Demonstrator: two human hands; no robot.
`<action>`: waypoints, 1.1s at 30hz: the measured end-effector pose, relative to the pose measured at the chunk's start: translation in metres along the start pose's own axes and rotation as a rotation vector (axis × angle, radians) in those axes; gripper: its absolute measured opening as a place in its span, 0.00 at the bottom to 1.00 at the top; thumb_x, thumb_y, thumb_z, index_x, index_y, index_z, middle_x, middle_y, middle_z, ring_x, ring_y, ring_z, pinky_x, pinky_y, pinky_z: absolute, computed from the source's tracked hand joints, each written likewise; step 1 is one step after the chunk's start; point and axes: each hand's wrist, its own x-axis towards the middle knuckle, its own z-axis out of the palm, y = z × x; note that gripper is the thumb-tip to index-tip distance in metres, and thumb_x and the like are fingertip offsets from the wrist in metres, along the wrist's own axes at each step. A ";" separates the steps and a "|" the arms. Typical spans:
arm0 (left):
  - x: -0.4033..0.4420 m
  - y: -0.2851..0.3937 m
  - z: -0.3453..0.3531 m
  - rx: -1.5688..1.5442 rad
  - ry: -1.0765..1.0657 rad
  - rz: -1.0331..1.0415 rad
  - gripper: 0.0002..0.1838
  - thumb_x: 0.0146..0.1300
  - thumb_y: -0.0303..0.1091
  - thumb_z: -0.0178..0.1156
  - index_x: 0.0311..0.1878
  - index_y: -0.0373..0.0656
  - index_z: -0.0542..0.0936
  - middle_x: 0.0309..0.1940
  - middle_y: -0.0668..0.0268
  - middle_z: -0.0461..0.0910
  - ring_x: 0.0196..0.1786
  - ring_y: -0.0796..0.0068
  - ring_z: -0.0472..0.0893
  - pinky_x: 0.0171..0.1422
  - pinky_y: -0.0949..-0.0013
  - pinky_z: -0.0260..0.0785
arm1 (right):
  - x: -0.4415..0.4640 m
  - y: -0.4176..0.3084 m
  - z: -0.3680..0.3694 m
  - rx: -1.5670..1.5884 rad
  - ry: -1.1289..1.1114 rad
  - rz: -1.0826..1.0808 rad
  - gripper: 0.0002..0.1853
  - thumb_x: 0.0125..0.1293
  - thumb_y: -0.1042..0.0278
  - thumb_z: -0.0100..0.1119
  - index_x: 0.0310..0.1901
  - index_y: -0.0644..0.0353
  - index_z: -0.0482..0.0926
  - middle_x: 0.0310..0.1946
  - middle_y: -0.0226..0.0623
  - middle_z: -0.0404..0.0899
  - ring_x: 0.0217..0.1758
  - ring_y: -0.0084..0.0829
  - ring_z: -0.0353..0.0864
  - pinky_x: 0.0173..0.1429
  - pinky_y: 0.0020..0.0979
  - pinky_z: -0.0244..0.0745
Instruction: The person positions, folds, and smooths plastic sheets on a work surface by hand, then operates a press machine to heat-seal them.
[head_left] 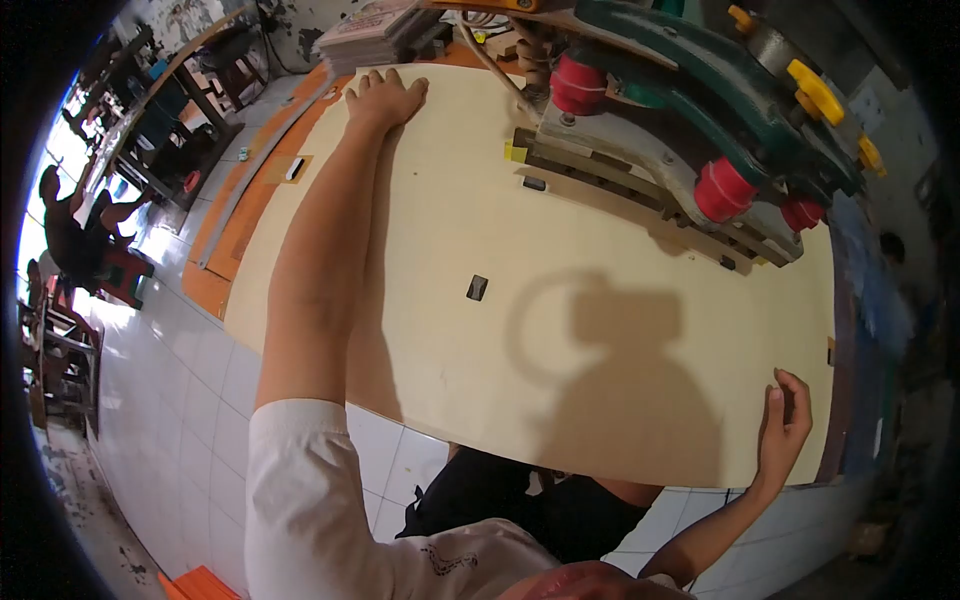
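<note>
A large cream sheet (440, 350) lies across the worktable in front of me. My left hand (385, 100) rests on its far left corner, fingers spread and arm stretched out over the sheet. My right hand (787, 425) is at the near right part of the sheet, fingers loosely curled, with nothing visible in them. Whether it touches the sheet I cannot tell. A small dark rectangular piece (477, 288) shows near the sheet's middle. Another dark piece (534, 184) sits by the machine's lower bar.
A green machine arm (690, 110) with red knobs (725, 188) and yellow handles (815, 92) overhangs the far right. Stacked printed papers (375, 30) stand at the back. A metal strip (250, 185) lies along the orange table edge (205, 285). A person (75, 225) sits far left.
</note>
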 end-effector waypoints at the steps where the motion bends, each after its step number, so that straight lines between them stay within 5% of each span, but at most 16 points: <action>1: -0.001 -0.001 0.002 0.007 0.022 0.001 0.46 0.69 0.69 0.43 0.80 0.44 0.62 0.82 0.49 0.54 0.85 0.52 0.52 0.84 0.37 0.40 | -0.001 -0.001 0.000 0.031 0.002 0.006 0.12 0.75 0.71 0.57 0.54 0.68 0.81 0.52 0.40 0.82 0.57 0.33 0.79 0.66 0.34 0.72; 8: -0.011 -0.003 -0.011 -0.067 0.042 0.031 0.39 0.66 0.62 0.49 0.71 0.42 0.74 0.74 0.47 0.68 0.78 0.48 0.65 0.82 0.39 0.47 | -0.001 0.003 -0.001 0.012 0.007 -0.097 0.13 0.75 0.70 0.59 0.54 0.67 0.81 0.51 0.39 0.82 0.56 0.32 0.79 0.63 0.33 0.74; 12: -0.018 -0.011 -0.010 -0.187 0.095 0.309 0.31 0.65 0.54 0.54 0.63 0.42 0.81 0.65 0.50 0.77 0.66 0.46 0.76 0.76 0.51 0.61 | -0.003 -0.010 -0.004 0.012 -0.015 -0.023 0.12 0.73 0.71 0.61 0.53 0.68 0.82 0.51 0.41 0.81 0.56 0.33 0.80 0.62 0.32 0.74; 17: -0.040 -0.031 0.005 -0.176 0.048 0.460 0.32 0.75 0.55 0.48 0.71 0.41 0.73 0.73 0.49 0.69 0.76 0.48 0.66 0.80 0.47 0.54 | -0.004 0.001 -0.002 0.083 0.014 -0.099 0.12 0.72 0.75 0.61 0.54 0.69 0.81 0.51 0.42 0.82 0.57 0.33 0.81 0.62 0.32 0.75; 21: -0.110 -0.036 -0.024 -0.148 -0.106 0.486 0.35 0.79 0.57 0.43 0.78 0.41 0.65 0.80 0.50 0.59 0.84 0.51 0.54 0.85 0.48 0.45 | -0.007 -0.004 -0.005 0.078 0.012 -0.122 0.12 0.70 0.79 0.62 0.54 0.70 0.81 0.51 0.43 0.82 0.57 0.34 0.82 0.62 0.31 0.77; 26: -0.222 -0.027 -0.067 -0.129 -0.161 0.494 0.36 0.79 0.58 0.42 0.80 0.43 0.63 0.82 0.51 0.56 0.85 0.52 0.50 0.86 0.46 0.39 | -0.005 -0.004 -0.003 -0.013 0.036 -0.141 0.12 0.70 0.78 0.62 0.53 0.68 0.81 0.50 0.44 0.83 0.55 0.34 0.84 0.60 0.31 0.78; 33: -0.272 -0.010 -0.081 -0.106 -0.113 0.387 0.33 0.78 0.57 0.45 0.80 0.50 0.65 0.82 0.53 0.56 0.85 0.52 0.51 0.85 0.42 0.37 | -0.009 -0.003 -0.018 0.083 0.452 -0.209 0.10 0.74 0.68 0.61 0.44 0.68 0.86 0.36 0.41 0.88 0.42 0.31 0.87 0.51 0.30 0.79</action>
